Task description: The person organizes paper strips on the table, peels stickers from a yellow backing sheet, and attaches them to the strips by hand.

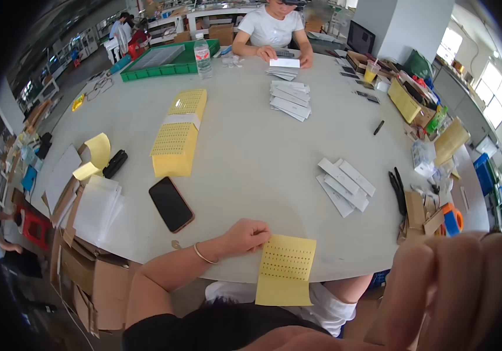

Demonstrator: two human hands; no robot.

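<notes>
Left hand point(245, 237): bare, braceleted at the wrist, fingers closed, pinching the upper left corner of one rectangular yellow paper sheet with dark printed marks point(289, 260). Sheet: lying across the near edge of the pale grey table point(245, 158), lower part overhanging. Right hand point(453, 286): raised close to the camera, blurred, fingers bent; cannot tell whether they grip anything. Beyond the left hand: black-screened rectangular phone point(171, 203); long, white-banded yellow paper stack point(172, 149).
</notes>
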